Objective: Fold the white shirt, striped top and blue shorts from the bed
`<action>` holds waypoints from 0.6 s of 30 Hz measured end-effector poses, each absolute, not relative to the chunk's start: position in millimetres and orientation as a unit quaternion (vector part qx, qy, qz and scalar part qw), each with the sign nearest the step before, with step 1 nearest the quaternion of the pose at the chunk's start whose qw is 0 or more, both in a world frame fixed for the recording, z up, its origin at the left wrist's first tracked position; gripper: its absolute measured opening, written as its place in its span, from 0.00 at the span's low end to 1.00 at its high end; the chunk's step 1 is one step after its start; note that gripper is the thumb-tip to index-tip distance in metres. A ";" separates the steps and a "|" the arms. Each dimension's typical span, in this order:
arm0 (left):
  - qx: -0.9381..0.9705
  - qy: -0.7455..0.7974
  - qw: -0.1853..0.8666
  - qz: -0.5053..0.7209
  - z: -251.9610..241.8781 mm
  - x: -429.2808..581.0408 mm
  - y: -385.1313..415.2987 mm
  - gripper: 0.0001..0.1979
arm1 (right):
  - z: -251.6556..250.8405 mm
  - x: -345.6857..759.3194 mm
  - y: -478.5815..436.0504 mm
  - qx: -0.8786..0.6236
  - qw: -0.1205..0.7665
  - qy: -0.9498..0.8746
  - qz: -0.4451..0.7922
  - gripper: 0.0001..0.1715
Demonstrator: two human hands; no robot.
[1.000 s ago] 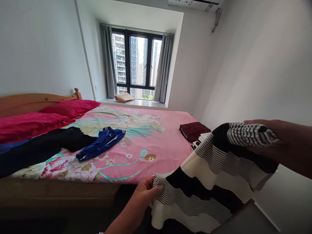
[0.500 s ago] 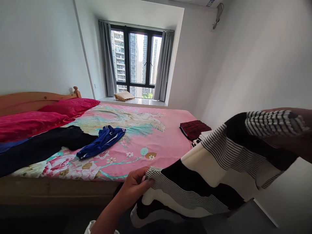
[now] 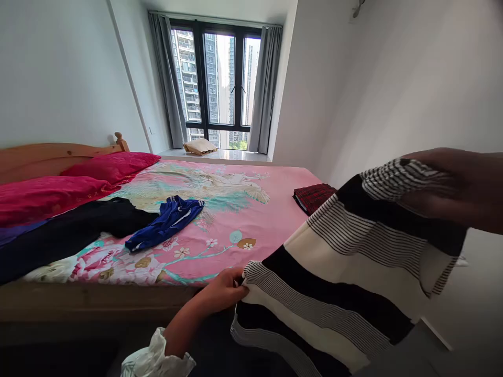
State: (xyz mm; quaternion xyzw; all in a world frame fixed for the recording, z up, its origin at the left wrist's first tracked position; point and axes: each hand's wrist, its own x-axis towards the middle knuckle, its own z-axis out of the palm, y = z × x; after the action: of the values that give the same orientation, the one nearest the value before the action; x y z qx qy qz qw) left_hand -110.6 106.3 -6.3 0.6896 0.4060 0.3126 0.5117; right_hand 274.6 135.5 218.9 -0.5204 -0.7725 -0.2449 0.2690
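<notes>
A black, cream and grey striped knit garment (image 3: pixel 338 277) hangs stretched between my two hands, in front of the bed's near right side. My left hand (image 3: pixel 226 289) pinches its left corner between thumb and fingers. At the upper right, my right hand (image 3: pixel 440 183) grips the other end, where the cloth bunches up; its fingers are partly hidden and a little blurred. The garment's lower part droops below the bed edge. I cannot tell which kind of garment it is.
The bed has a pink floral sheet (image 3: pixel 231 214). On it lie a blue garment (image 3: pixel 167 222), a black garment (image 3: pixel 86 225), red pillows (image 3: pixel 113 166) and folded red plaid cloth (image 3: pixel 314 196). A beige folded item (image 3: pixel 200 146) rests on the windowsill.
My right hand has moved left and slightly up with its end of the garment. More of the cloth now hangs down, covering the white items beside the plaid cloth. The view has tilted slightly downward.
</notes>
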 end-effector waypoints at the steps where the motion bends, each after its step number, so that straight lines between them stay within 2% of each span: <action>1: 0.705 0.441 0.464 0.304 -9.8 -114.0 114.8 0.09 | 218.0 268.2 143.3 -0.502 0.266 -0.793 -0.221 0.37; 5: 0.733 0.567 0.242 0.287 15.3 -140.3 165.5 0.10 | 216.9 255.6 182.1 -0.465 0.285 -0.826 -0.143 0.27; 8: 0.709 0.624 0.121 0.306 73.5 -169.2 202.7 0.13 | 214.3 249.5 213.8 -0.481 0.313 -0.807 -0.137 0.28; 10: 0.681 0.667 -0.019 0.302 114.5 -184.7 214.6 0.15 | 205.0 245.6 235.0 -0.484 0.334 -0.798 -0.134 0.27; 13: 0.633 0.706 -0.188 0.255 143.4 -194.4 210.5 0.18 | 168.3 241.1 265.5 -0.411 0.391 -0.814 -0.123 0.24; 15: 0.624 0.721 -0.205 0.221 125.8 -194.0 198.8 0.19 | 123.8 239.2 281.0 -0.338 0.434 -0.828 -0.107 0.23; 18: 0.639 0.733 -0.162 0.167 43.9 -191.3 175.3 0.19 | 28.2 238.3 286.2 -0.312 0.447 -0.836 -0.063 0.24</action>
State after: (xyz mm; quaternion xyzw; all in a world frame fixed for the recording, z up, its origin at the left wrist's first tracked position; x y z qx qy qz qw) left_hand -191.3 175.3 43.9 0.6393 0.7330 0.1665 -0.1620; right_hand 238.3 286.2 28.2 -0.3121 -0.8361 -0.0629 0.4468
